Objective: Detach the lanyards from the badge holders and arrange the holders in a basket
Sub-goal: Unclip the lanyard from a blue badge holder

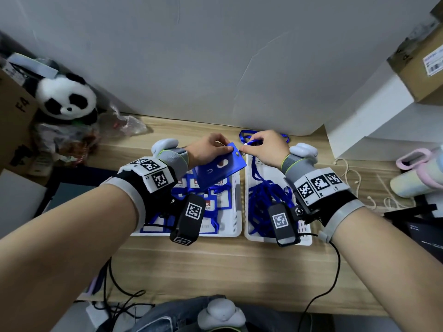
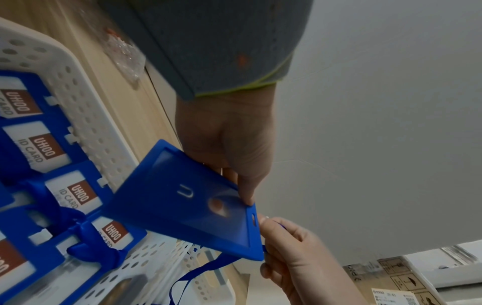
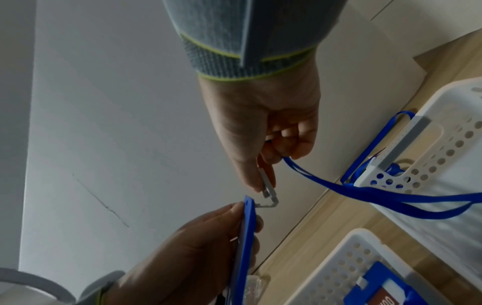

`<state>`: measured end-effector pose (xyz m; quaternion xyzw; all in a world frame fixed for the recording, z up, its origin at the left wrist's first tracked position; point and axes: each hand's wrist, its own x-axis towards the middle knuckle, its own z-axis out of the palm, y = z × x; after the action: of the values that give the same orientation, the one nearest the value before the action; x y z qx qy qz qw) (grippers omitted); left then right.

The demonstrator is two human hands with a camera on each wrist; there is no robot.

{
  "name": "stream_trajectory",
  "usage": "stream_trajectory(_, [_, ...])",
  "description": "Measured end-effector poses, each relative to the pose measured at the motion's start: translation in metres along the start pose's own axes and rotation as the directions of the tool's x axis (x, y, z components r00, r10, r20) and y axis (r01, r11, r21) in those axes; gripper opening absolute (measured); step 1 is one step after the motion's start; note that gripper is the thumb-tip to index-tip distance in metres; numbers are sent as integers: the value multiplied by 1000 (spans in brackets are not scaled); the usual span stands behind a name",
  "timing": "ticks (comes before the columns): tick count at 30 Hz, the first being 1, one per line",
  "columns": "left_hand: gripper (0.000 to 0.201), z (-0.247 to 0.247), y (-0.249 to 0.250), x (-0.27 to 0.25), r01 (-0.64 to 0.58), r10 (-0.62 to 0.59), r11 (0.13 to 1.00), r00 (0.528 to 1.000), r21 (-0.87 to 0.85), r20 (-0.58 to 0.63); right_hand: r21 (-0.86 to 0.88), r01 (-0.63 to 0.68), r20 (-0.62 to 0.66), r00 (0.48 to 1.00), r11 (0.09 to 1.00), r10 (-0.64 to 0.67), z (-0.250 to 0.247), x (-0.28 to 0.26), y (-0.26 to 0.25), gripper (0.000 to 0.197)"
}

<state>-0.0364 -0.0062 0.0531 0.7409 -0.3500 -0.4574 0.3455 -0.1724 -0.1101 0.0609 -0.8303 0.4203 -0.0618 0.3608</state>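
Observation:
My left hand (image 1: 221,143) pinches a blue badge holder (image 1: 219,167) by its top edge, above the two white baskets. In the left wrist view the holder (image 2: 182,198) is tilted, back side showing. My right hand (image 1: 249,146) pinches the metal clip (image 3: 268,192) of a blue lanyard (image 3: 365,192); the clip's hook touches the holder's top edge (image 3: 249,206) at its slot. The lanyard trails into the right basket (image 1: 249,233), which holds a pile of blue lanyards. The left basket (image 1: 236,212) holds several blue holders with ID cards.
A panda plush (image 1: 67,97) and a crumpled plastic bag (image 1: 124,123) sit at the back left. Cardboard boxes (image 1: 422,68), a pink-handled bottle (image 1: 417,173) and white string (image 1: 352,173) are on the right. Black cables (image 1: 335,271) hang over the table's front edge.

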Motion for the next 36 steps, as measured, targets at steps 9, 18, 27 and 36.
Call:
stream_trajectory(9, [15,-5,3,-3,53,-53,998,999,-23,4,130,-59,30,998,990,55,-2,0,-4,27])
stream_trajectory(18, [12,-7,2,-7,28,-27,999,999,-37,35,219,-144,93,988,965,126,-1,0,-1,23])
stream_trajectory(27, [12,-7,2,-9,10,-8,999,999,-49,46,250,-165,107,984,954,142,-3,0,2,17])
stream_trajectory(36, [7,-8,2,-8,24,-22,999,998,-32,55,230,-165,122,983,959,140,-2,0,1,18])
